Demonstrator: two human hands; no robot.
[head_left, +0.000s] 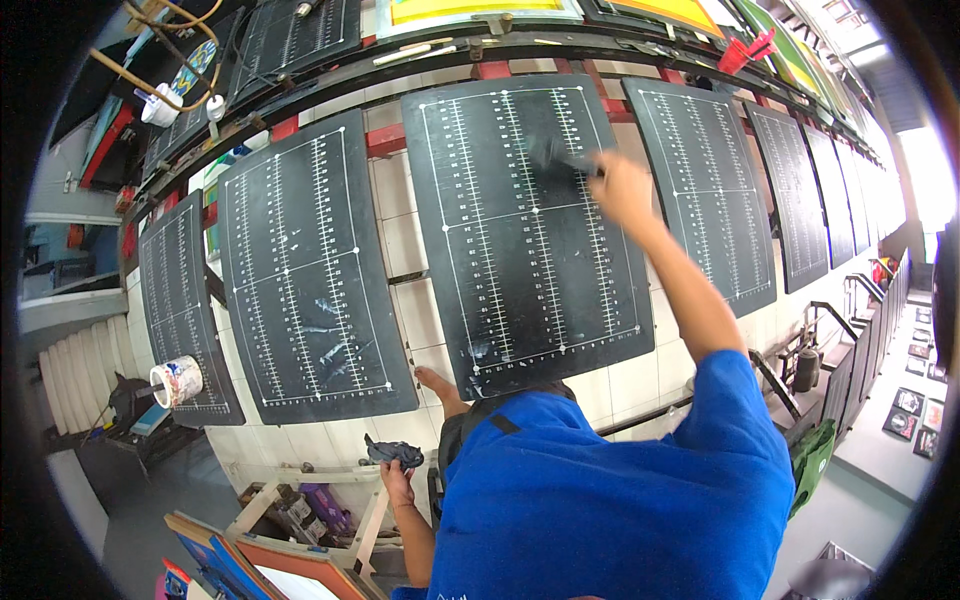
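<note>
Working remotely, I'm watching the right hand gripping a blurred dark thing over the ruled board, toward its upper right corner, the left hand pinching a crumpled dark cloth off the lower left corner, presumably for clearance.

The middle board is in front of the person. The right grip has a tool over its far part. Two side boards are on its left, and a row of boards goes off to its right. A rail runs behind them. The left grip, with a cloth in it, is between the person and a crate.
</note>
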